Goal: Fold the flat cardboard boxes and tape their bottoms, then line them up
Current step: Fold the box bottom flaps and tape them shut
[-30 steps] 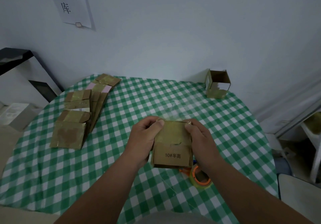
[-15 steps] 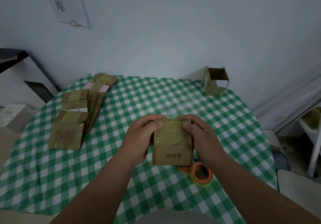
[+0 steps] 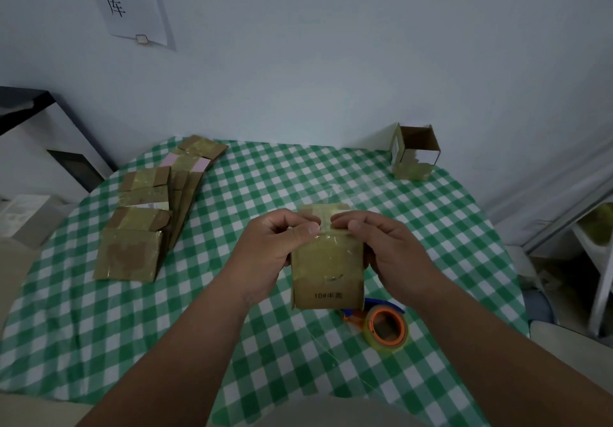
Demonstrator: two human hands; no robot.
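Your left hand (image 3: 272, 247) & right hand (image 3: 381, 247) pinch the flat cardboard box (image 3: 326, 274) above the checked table (image 3: 232, 294), w/ tape roll (image 3: 386, 328) just beside.

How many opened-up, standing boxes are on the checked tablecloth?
1: the open box stands at the table's far right edge by the wall. The hands hold another box above the table.

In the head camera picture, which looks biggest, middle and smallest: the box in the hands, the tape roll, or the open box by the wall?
1. Held box.
2 and 3. Tape roll and open box look alike; the box is farther away, so unsure.
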